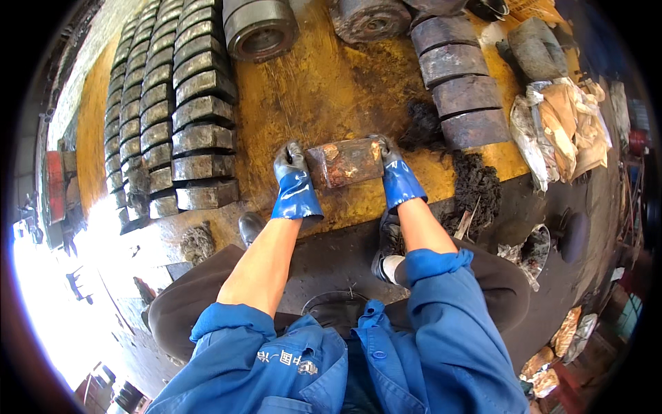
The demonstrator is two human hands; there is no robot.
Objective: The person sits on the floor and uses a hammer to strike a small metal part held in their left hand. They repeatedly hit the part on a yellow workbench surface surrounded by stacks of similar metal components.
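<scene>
Together, gloved hands [291, 160] closed on a rusty block [347, 163], one at each end

The block [345, 163] lay between the left hand [292, 169] and the right hand [393, 160], over the table's [310, 79] near part; four rows of pieces [157, 96] lay left, a single row [465, 95] right; two cylinders [259, 27] lay behind, a clump [423, 126] between block and single row, sacks [567, 127] right of that row

White characters [284, 359] mark the blue jacket [455, 331], perhaps beside a small emblem [307, 368].
</scene>
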